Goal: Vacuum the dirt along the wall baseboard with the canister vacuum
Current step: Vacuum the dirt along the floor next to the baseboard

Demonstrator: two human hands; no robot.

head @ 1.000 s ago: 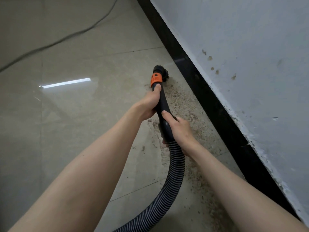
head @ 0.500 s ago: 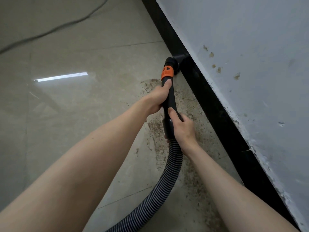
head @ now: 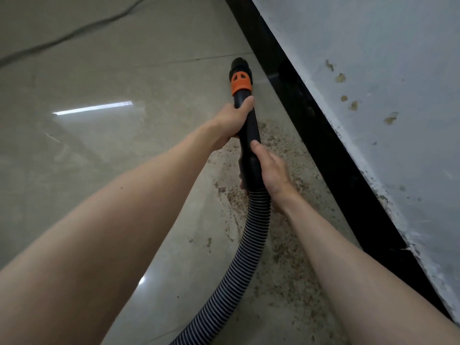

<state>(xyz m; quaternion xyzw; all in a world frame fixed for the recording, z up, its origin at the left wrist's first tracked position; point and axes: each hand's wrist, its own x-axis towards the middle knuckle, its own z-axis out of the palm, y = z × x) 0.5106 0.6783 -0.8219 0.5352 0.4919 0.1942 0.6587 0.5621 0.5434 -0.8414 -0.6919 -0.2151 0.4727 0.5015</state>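
A black vacuum wand [head: 250,131] with an orange collar [head: 241,83] points away from me, its nozzle [head: 239,65] down on the tiled floor close to the black baseboard [head: 331,150]. My left hand [head: 230,120] grips the wand just below the collar. Lower down, my right hand [head: 270,170] grips the wand's end where the ribbed grey hose [head: 245,260] joins. Brown dirt [head: 281,155] is scattered on the tiles between the wand and the baseboard and runs back toward me. The canister is out of view.
A pale wall [head: 373,78] with brown spots rises above the baseboard on the right. A dark cable [head: 74,33] crosses the glossy floor at the far left. The hose trails off the bottom edge.
The nozzle has slid forward along the baseboard, past the far edge of the dirt patch. Both hands keep the same hold on the wand.
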